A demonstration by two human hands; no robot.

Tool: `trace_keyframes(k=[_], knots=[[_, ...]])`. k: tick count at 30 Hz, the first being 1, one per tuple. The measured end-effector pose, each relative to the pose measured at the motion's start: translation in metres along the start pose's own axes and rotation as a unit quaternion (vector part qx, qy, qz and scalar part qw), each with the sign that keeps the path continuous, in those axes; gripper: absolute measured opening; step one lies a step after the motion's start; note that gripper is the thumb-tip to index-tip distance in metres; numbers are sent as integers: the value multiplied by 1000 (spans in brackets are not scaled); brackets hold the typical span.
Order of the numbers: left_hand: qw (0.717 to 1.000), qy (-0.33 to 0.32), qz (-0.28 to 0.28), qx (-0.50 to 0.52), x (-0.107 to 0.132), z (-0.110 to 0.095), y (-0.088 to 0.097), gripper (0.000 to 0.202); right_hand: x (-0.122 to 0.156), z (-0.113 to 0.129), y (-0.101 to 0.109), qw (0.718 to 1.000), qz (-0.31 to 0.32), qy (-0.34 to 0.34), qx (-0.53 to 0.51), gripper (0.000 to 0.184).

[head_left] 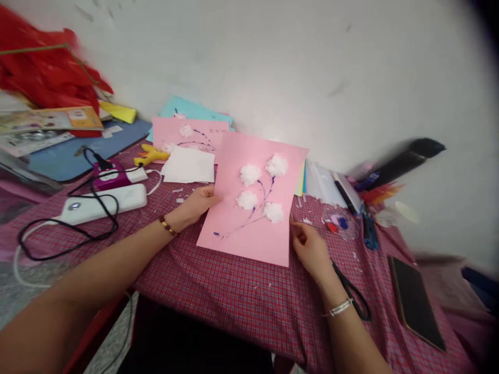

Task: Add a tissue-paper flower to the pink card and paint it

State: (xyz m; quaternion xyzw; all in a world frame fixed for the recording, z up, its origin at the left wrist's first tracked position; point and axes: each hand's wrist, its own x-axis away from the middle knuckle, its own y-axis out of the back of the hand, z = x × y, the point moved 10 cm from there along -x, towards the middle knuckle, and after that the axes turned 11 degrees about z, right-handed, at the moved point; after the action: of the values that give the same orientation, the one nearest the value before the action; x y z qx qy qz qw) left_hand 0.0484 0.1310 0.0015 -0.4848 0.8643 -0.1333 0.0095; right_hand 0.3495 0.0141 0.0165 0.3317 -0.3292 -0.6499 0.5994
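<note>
A pink paper sheet (234, 236) is lifted at a tilt over the table, with white fluffy paper flowers (250, 174) stuck on it and purple stems drawn between them. My left hand (197, 205) pinches its left edge, the thumb and fingers partly behind the paper. At the lower right edge, the curled fingers of my right hand (312, 249) close on the sheet. Black-handled scissors (353, 291) lie beside my right wrist, partly hidden by it. Behind the left edge rests a stack of white tissue (189, 165).
Another pink flower sheet (167, 130) and blue paper (195, 109) lean near the wall. On the left are a white power strip (105, 203) with black cable and a yellow object (151, 155). A dark tablet-like slab (415, 301) lies at right; paper scraps dot the checked cloth (234, 291).
</note>
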Motion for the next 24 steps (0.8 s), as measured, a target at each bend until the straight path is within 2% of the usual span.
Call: trace_keyframes(k=[11, 18, 22, 24], knots=[[997, -46, 24, 62, -8, 5, -3, 24, -3, 6, -1, 999, -27, 19, 3, 29], [990, -103, 21, 90, -9, -13, -7, 23, 0, 23, 10, 995, -70, 59, -46, 16], [987, -126, 3, 99, -13, -19, -3, 22, 0, 25, 18, 989, -92, 58, -96, 9], [986, -134, 3, 99, -13, -20, -1, 25, 0, 27, 24, 984, -97, 54, -138, 12]])
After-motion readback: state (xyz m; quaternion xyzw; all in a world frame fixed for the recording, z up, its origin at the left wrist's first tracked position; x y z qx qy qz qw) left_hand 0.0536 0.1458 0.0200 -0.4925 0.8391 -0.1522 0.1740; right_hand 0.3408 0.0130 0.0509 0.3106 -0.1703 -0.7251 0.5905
